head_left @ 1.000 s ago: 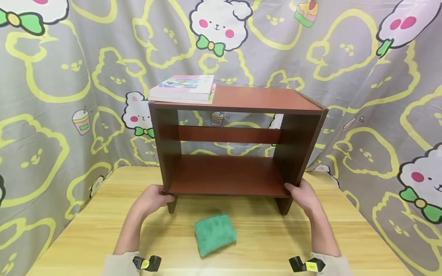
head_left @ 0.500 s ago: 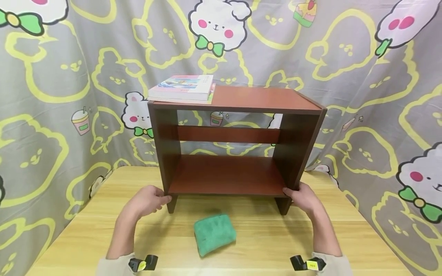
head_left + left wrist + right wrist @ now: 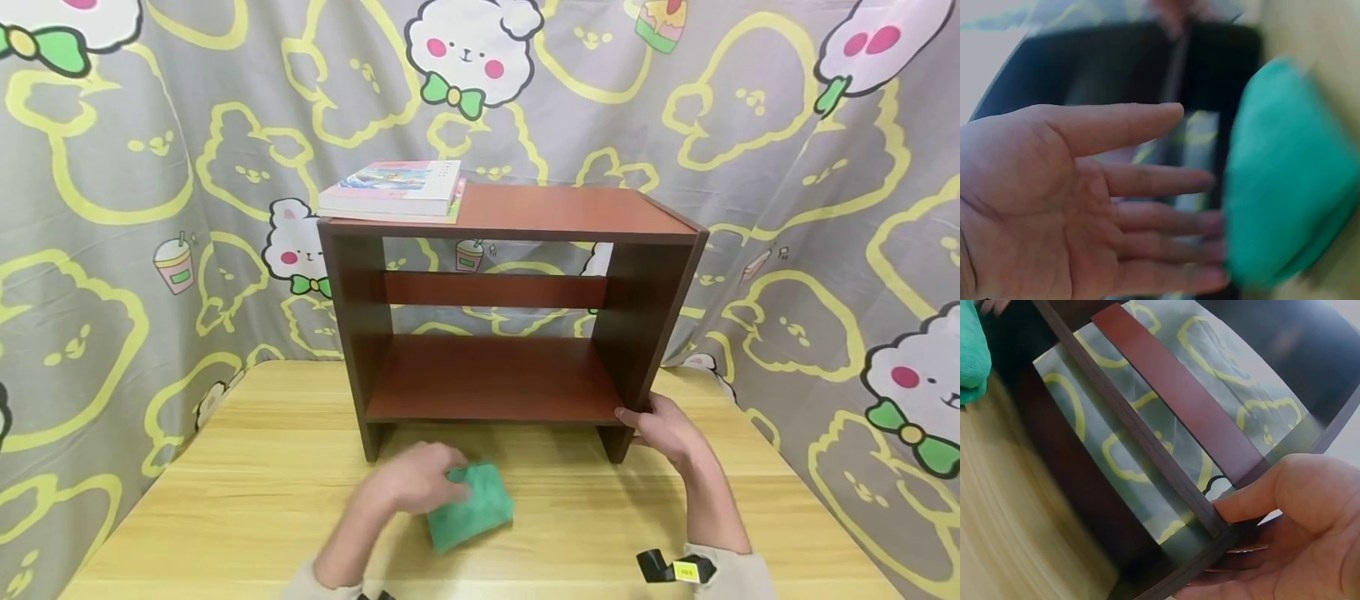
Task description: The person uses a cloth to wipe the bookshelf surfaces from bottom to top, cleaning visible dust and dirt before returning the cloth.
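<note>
A folded green cloth [image 3: 480,508] lies on the table in front of a small dark-brown wooden shelf [image 3: 491,379]. My left hand [image 3: 420,479], blurred, reaches over the cloth's left part. In the left wrist view its fingers extend loosely, the tips at the edge of the cloth [image 3: 1288,175], and the palm holds nothing. At the shelf's lower right corner my right hand [image 3: 667,429] grips the side panel. The right wrist view has the thumb of that hand [image 3: 1297,531] against the lower board's front edge, with the other fingers partly hidden behind the panel.
Two stacked books [image 3: 393,187] lie on the left of the shelf's top. The light wooden table [image 3: 247,492] extends around the shelf's legs. A patterned grey curtain [image 3: 225,167] hangs behind and at both sides.
My left hand has let go of the shelf's lower left side and moved right and nearer, over the green cloth. The right hand keeps its grip on the shelf.
</note>
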Demonstrator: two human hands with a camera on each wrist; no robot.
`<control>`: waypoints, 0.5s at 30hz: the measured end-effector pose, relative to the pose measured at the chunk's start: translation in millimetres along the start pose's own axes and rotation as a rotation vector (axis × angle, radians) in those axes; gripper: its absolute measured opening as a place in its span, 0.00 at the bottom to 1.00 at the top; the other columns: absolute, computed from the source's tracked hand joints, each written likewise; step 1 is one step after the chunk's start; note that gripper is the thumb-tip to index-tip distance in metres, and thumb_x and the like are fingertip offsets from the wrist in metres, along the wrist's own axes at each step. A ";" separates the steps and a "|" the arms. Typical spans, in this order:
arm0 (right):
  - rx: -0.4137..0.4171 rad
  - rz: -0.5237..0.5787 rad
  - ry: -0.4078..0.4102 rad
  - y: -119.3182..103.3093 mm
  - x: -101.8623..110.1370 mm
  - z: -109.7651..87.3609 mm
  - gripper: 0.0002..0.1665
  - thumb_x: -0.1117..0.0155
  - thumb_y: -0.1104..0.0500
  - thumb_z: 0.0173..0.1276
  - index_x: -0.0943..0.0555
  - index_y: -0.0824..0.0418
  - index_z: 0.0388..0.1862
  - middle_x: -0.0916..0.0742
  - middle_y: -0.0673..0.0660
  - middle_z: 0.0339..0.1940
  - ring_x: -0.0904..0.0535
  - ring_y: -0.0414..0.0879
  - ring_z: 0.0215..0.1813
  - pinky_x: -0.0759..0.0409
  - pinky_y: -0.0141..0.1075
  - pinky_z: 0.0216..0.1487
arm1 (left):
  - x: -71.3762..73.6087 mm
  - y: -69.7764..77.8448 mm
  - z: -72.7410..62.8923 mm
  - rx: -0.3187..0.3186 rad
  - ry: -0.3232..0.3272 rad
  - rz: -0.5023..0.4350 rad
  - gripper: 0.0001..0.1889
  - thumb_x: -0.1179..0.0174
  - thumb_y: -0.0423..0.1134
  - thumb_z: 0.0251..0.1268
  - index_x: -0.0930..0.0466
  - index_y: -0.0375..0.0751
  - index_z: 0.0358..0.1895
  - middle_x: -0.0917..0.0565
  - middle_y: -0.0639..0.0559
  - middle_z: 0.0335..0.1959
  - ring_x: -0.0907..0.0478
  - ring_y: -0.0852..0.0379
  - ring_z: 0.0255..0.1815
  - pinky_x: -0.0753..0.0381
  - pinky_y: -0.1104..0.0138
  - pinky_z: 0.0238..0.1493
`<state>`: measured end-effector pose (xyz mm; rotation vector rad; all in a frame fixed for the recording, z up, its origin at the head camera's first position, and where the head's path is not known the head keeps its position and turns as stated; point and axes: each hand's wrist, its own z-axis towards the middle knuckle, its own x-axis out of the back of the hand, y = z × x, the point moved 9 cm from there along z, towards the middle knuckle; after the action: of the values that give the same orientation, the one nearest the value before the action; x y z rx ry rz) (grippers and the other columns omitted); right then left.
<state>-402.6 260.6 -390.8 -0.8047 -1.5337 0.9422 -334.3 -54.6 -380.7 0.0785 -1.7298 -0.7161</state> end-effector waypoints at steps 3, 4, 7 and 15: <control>-0.008 0.006 0.001 0.4 -0.3 0.5 0.37 0.48 0.59 0.79 0.47 0.79 0.76 0.32 0.79 0.72 0.34 0.71 0.73 0.21 0.55 0.62 | -25.8 10.7 7.0 0.037 -0.024 0.033 0.34 0.30 0.48 0.59 0.24 0.36 0.67 0.15 0.48 0.38 0.19 0.49 0.41 0.18 0.53 0.47; -0.007 0.004 -0.002 0.2 -0.6 0.4 0.38 0.49 0.59 0.79 0.47 0.79 0.76 0.32 0.80 0.72 0.34 0.71 0.73 0.21 0.55 0.62 | -32.2 12.1 8.5 0.059 -0.024 0.046 0.37 0.28 0.50 0.58 0.27 0.35 0.69 0.15 0.46 0.39 0.19 0.48 0.42 0.19 0.52 0.49; -0.008 0.007 0.000 0.1 -0.3 -0.1 0.38 0.49 0.59 0.79 0.48 0.80 0.76 0.32 0.80 0.72 0.34 0.71 0.73 0.21 0.55 0.62 | -44.6 14.0 12.6 0.094 -0.003 0.096 0.47 0.24 0.53 0.51 0.32 0.33 0.72 0.16 0.36 0.52 0.21 0.35 0.58 0.25 0.41 0.62; -0.015 0.015 -0.002 1.1 0.4 -0.2 0.38 0.49 0.59 0.79 0.48 0.79 0.76 0.33 0.80 0.72 0.35 0.71 0.74 0.22 0.56 0.62 | -40.7 7.9 28.0 0.030 0.184 0.211 0.39 0.19 0.31 0.35 0.23 0.36 0.59 0.16 0.44 0.36 0.18 0.46 0.38 0.16 0.53 0.43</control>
<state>-402.5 261.5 -391.6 -0.8267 -1.5403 0.9440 -345.0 -19.6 -414.9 -0.0167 -1.5458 -0.5113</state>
